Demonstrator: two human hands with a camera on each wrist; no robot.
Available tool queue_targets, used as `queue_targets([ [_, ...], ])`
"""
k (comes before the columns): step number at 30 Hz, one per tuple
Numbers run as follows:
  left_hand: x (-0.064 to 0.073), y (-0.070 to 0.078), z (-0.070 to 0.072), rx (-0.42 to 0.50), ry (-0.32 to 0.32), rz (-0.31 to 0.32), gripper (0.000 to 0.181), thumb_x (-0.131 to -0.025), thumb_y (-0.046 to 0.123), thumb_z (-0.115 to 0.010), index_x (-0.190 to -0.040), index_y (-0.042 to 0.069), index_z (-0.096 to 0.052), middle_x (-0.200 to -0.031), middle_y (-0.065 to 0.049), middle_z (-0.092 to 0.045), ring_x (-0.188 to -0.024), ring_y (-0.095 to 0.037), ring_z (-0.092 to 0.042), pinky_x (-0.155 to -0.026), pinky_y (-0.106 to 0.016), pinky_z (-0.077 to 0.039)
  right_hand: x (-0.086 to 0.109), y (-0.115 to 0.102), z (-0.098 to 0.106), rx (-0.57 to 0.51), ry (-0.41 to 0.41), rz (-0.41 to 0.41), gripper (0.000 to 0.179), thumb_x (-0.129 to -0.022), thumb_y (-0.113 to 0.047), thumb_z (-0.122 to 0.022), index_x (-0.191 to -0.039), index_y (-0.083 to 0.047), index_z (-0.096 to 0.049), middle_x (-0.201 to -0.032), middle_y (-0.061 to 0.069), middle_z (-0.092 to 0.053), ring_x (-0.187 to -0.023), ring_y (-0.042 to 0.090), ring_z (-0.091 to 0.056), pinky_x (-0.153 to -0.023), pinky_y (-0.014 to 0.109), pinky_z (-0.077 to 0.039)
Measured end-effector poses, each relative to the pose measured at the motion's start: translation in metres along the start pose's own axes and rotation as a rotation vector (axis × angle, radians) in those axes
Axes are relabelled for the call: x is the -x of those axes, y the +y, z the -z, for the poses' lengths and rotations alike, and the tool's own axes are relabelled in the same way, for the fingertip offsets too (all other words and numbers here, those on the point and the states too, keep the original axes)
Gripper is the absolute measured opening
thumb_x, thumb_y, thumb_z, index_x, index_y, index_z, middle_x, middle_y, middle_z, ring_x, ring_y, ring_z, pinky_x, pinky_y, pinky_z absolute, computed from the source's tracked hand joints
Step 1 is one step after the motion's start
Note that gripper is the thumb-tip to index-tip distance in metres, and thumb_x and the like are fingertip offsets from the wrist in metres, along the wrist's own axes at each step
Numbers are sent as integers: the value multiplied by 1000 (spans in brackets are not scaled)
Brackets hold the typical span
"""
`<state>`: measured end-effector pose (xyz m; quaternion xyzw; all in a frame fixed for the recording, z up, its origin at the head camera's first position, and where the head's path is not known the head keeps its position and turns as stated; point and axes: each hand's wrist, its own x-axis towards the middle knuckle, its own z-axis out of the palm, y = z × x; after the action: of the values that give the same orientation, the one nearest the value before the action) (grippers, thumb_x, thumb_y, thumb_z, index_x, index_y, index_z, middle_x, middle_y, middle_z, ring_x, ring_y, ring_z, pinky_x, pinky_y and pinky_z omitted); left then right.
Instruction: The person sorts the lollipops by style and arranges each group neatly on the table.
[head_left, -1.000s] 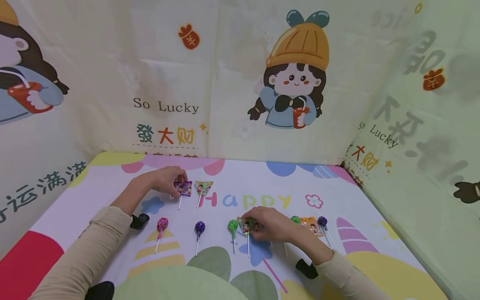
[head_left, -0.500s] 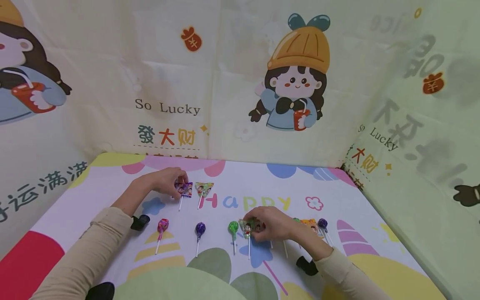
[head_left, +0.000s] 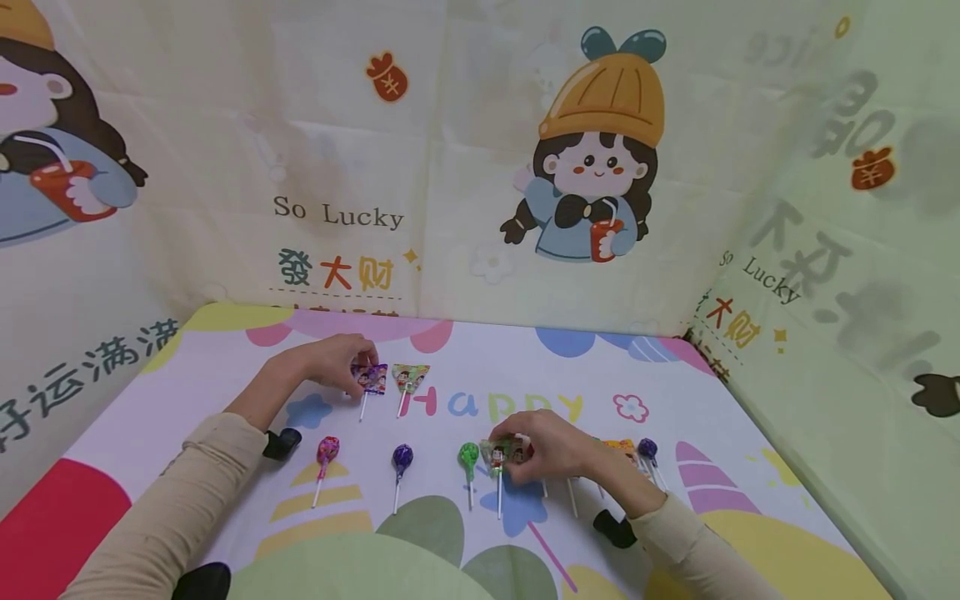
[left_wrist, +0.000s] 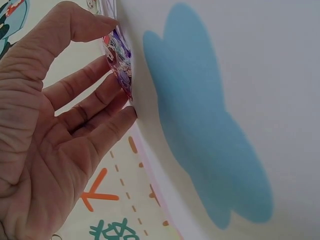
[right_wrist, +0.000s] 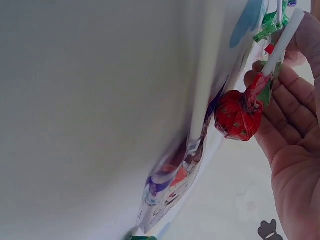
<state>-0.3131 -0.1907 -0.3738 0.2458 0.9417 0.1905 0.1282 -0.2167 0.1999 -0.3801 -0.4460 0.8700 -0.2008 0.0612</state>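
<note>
In the head view my left hand (head_left: 337,360) is at the far left of the table, thumb and fingers on the wrapper edges of a flat purple lollipop (head_left: 372,380). The left wrist view shows the thumb at one end of this wrapper (left_wrist: 118,60) and fingertips along the other. My right hand (head_left: 551,446) grips a flat lollipop in a clear green wrapper (head_left: 495,454), its white stick pointing toward me. A round green lollipop (head_left: 468,455) lies just left of it. Close to the right palm, the right wrist view has a round red lollipop (right_wrist: 237,117).
A flat yellow-green lollipop (head_left: 410,377) lies beside the purple one. In the front row are a pink lollipop (head_left: 327,451) and a dark purple one (head_left: 402,458). Right of my right hand lie an orange wrapper (head_left: 621,448) and another purple lollipop (head_left: 648,450). Printed cloth walls (head_left: 465,167) enclose the table.
Both hands stay on the same lollipops. The right hand has shifted very slightly and now covers the round green lollipop behind it and more of the orange wrapper.
</note>
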Motion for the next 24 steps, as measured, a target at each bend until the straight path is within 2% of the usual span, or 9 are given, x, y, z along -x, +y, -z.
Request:
queue_targets([
  [5,-1,0,0,0,0,8,53,-76,23,-90,-119,7,-63,-108,-6,-60,-98,-24,-55,-93,-45,-51,2,2,5,-19,45,-18,35,-82,-13,-76,-117,-12,-73,-108,-6,-72,-85,6,-58,-74,23,-52],
  [12,3,3,1,-10,1,7,53,-76,23,-91,-118,7,-63,-108,-7,-61,-98,-24,-55,-92,-45,-51,-2,4,15,-33,92,-40,37,-81,-9,-73,-118,-12,-73,-108,-8,-72,-94,6,-61,-83,26,-53],
  [15,4,4,1,-7,3,13,53,-76,23,-91,-118,7,-63,-108,-7,-60,-98,-24,-55,-92,-45,-52,-6,5,19,-46,109,-24,36,-82,-8,-72,-118,-10,-72,-108,-6,-73,-96,6,-64,-87,31,-55],
  [19,3,3,0,9,5,24,53,-76,23,-91,-119,8,-63,-109,-7,-60,-99,-24,-55,-92,-44,-52,-11,7,22,-55,117,-13,37,-84,-9,-72,-120,-9,-72,-112,-3,-74,-100,10,-65,-92,37,-55],
  [24,2,3,-1,17,6,22,53,-76,23,-90,-119,8,-63,-108,-6,-60,-99,-24,-55,-93,-44,-52,-18,9,26,-74,113,-31,39,-83,-10,-73,-123,-9,-71,-114,-2,-73,-101,11,-65,-94,37,-55],
])
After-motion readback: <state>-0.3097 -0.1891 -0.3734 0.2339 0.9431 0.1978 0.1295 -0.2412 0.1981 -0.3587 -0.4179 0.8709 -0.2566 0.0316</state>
